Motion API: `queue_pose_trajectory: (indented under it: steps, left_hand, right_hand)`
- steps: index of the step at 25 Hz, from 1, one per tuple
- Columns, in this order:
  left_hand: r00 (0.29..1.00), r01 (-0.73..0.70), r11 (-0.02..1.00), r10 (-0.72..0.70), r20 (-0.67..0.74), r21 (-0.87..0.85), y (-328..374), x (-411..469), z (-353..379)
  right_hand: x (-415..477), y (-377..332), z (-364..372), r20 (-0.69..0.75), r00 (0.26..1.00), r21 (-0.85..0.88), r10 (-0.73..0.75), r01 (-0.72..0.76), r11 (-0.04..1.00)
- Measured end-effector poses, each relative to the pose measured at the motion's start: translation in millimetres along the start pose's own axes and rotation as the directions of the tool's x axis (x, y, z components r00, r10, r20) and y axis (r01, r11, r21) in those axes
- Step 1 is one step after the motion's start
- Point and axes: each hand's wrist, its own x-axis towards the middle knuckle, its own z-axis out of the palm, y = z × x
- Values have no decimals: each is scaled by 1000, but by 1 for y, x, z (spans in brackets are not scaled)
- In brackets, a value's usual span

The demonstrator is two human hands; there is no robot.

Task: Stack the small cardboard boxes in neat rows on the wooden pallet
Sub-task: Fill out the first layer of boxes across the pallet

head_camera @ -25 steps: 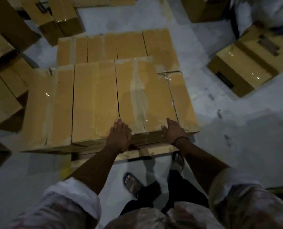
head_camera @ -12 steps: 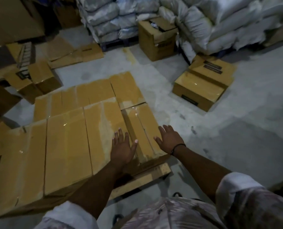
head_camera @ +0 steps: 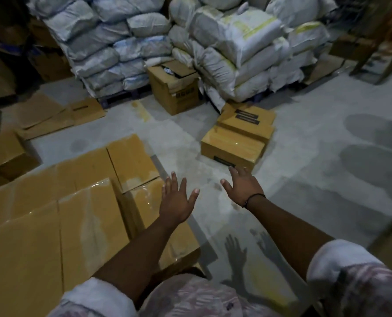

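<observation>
While both arms reach forward, neither holds anything: the left hand (head_camera: 175, 202) and right hand (head_camera: 243, 188) hang palms down, fingers straight and spread, thumbs toward each other. The gap between them looks about a box wide, so I read this as a reach set up for a two-sided grip. Their shadows (head_camera: 236, 255) fall on the floor (head_camera: 305, 191) beneath.

At 9 o'clock of the hands: stacked boxes (head_camera: 53, 225), taped tops level, sides touching, in rows. The upper layer covers only the near part, leaving a lower step along the far and right edges. The pallet beneath is hidden. Judgement: that lower step is where the next box belongs.

At 12 to 1 o'clock, just past the right fingertips: a loose box (head_camera: 232, 149) flat on the floor, with a second box (head_camera: 247, 121) touching its far side and seemingly overlapping it. Likely the next pick.

Farther, 12 o'clock: an open carton (head_camera: 174, 92) set against piled white sacks (head_camera: 224, 49). These look like storage, not task items.
</observation>
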Motion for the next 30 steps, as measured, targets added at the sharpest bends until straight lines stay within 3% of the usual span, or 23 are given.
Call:
queue_pose_trajectory:
  steps: [8, 20, 25, 30]
  left_hand:
    - [993, -40, 999, 38, 113, 19, 55, 135, 44]
    - [965, -21, 1000, 15, 262, 20, 131, 431, 80]
    - [955, 27, 1000, -25, 296, -4, 157, 514, 91]
    - [931, 170, 985, -148, 334, -38, 177, 592, 128]
  right_hand:
    - [91, 82, -3, 13, 997, 31, 79, -80, 996]
    - [373, 204, -52, 67, 991, 18, 116, -118, 993]
    - [452, 252, -57, 91, 985, 47, 146, -151, 987]
    - [557, 311, -51, 191, 977, 38, 98, -107, 994]
